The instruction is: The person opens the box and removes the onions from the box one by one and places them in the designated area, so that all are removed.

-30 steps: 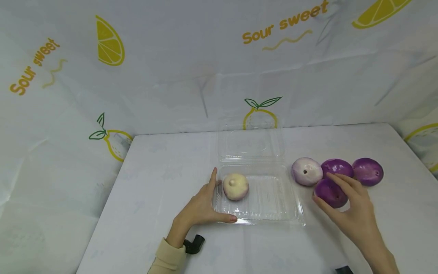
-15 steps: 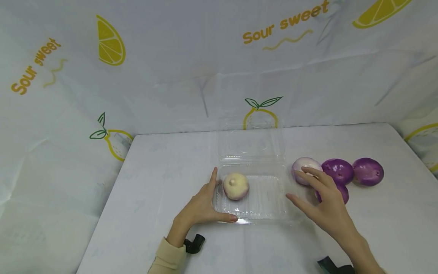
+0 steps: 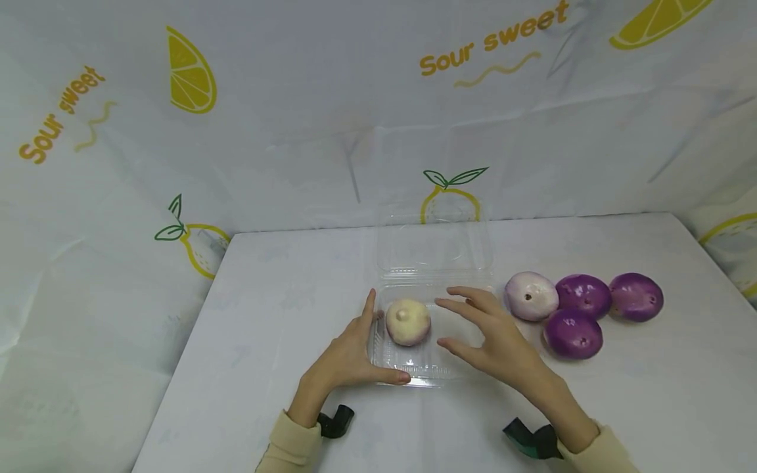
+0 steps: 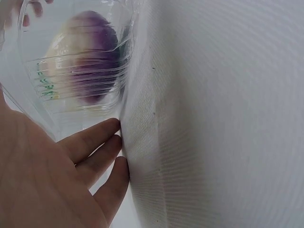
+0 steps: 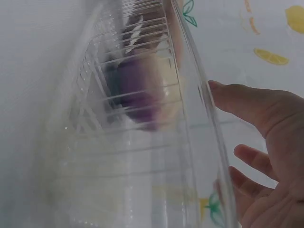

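Observation:
A clear plastic clamshell box (image 3: 446,371) lies with its lid folded back on the table. Inside, at its left end, sits a round onion-like vegetable (image 3: 407,322), cream with a small nub on top and purple lower down. My left hand (image 3: 349,351) rests against the box's left front corner, thumb along the front rim, fingers extended up the left side. Over the right part of the box hovers my right hand (image 3: 491,328), fingers spread and slightly bent, fingertips just right of the vegetable. Nothing is between its fingers. The right wrist view shows the vegetable (image 5: 142,90) through the box's ribbed wall.
Right of the box, several more round vegetables are grouped: a pale one (image 3: 531,296) with a dark hole, and glossy purple ones (image 3: 572,334). A lemon-print sheet (image 3: 296,131) rises behind the white table (image 3: 284,282). Black wrist mounts (image 3: 336,421) hang below both wrists.
My right hand has moved left from above the front purple vegetable, past the pale one, to over the box beside the vegetable inside. My left hand has stayed in place.

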{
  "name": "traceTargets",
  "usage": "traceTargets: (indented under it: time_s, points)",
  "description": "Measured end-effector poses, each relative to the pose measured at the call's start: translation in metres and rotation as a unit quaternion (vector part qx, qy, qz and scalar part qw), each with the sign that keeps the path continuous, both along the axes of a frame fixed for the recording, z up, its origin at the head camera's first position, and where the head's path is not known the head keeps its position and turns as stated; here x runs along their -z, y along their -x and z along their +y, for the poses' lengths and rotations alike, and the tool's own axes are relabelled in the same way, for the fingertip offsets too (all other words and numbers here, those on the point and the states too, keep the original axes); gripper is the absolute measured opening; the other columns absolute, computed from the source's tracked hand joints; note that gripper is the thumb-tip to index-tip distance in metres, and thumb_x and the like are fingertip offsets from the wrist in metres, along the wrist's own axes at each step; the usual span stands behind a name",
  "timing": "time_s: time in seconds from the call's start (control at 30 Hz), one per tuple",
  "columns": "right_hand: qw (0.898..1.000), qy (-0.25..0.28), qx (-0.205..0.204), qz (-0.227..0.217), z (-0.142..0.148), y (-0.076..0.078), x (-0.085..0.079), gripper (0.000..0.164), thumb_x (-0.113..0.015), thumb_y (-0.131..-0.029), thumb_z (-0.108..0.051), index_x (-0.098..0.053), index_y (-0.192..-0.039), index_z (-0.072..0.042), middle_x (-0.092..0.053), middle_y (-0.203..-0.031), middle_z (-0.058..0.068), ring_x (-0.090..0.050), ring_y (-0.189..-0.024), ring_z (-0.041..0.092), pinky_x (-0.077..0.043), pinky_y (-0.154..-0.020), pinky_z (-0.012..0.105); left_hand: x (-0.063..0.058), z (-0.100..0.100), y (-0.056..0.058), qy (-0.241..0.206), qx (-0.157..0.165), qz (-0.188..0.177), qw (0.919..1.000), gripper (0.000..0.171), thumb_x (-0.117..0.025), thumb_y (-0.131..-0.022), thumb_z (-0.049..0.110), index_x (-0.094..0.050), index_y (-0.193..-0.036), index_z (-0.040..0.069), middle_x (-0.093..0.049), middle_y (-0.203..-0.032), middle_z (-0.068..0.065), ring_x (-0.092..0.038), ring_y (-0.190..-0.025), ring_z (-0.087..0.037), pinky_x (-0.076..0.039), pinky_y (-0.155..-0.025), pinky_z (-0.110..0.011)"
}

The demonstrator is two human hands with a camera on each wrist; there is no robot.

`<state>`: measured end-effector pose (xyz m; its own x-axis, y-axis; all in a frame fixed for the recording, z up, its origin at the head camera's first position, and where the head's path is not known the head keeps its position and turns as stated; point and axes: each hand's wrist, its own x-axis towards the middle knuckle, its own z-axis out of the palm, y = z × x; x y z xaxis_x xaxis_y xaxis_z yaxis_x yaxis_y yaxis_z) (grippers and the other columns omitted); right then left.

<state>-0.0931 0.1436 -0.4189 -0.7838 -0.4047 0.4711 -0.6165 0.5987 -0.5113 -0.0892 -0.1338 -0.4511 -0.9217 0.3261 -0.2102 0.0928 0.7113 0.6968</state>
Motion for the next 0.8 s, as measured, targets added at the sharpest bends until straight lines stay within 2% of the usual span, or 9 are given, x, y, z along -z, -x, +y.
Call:
traceTargets:
  time_s: [0.07,0.27,0.37,0.6,0.8]
  points:
    - [1.000,-0.008,-0.023,-0.001,-0.007,0.004,0.001,0.062,-0.092,-0.072,-0.014,-0.069,-0.130,-0.014,-0.061,-0.136,0.013,-0.057,-0.125,0.030,-0.056,-0.095,0.049,0.000,0.000,0.000,-0.001,-0.001,-0.002,1.0000,0.150,-0.088,-0.059,0.071,0.011,-0.165,0.031,-0.042,-0.163,-0.004,-0.037,-0.152,-0.033,-0.040,-0.115,-0.063]
    - [0.997,-0.012,-0.074,0.006,-0.023,0.010,0.007,0.057,-0.092,-0.071,-0.009,-0.071,-0.124,-0.014,-0.064,-0.132,0.014,-0.059,-0.122,0.031,-0.057,-0.094,0.049,-0.001,-0.001,0.000,0.002,-0.001,-0.003,1.0000,0.149,-0.087,-0.059,0.074,0.014,-0.163,0.037,-0.041,-0.164,-0.003,-0.035,-0.153,-0.032,-0.040,-0.116,-0.062]
    - [0.996,-0.012,-0.088,-0.001,-0.029,0.012,0.010,0.057,-0.092,-0.071,-0.009,-0.071,-0.124,-0.014,-0.064,-0.132,0.014,-0.060,-0.121,0.031,-0.057,-0.093,0.049,-0.001,-0.002,0.000,0.004,-0.001,-0.001,1.0000,0.149,-0.086,-0.058,0.075,0.013,-0.164,0.035,-0.041,-0.164,-0.003,-0.036,-0.153,-0.031,-0.040,-0.116,-0.061]
    - [0.995,-0.036,-0.087,-0.014,-0.038,0.014,0.015,0.054,-0.093,-0.070,-0.008,-0.072,-0.120,-0.013,-0.064,-0.130,0.016,-0.060,-0.122,0.034,-0.057,-0.097,0.048,0.000,-0.002,0.001,0.003,0.003,0.006,1.0000,0.150,-0.087,-0.059,0.073,0.010,-0.165,0.030,-0.041,-0.164,-0.004,-0.036,-0.153,-0.031,-0.040,-0.116,-0.060]
    - [0.994,-0.057,-0.079,-0.047,-0.042,0.016,0.017,0.058,-0.090,-0.072,-0.004,-0.071,-0.126,-0.008,-0.063,-0.134,0.017,-0.060,-0.124,0.035,-0.055,-0.101,0.049,0.000,-0.002,0.001,0.002,0.006,0.007,1.0000,0.150,-0.086,-0.059,0.073,0.010,-0.165,0.029,-0.042,-0.163,-0.004,-0.037,-0.152,-0.032,-0.041,-0.115,-0.061]
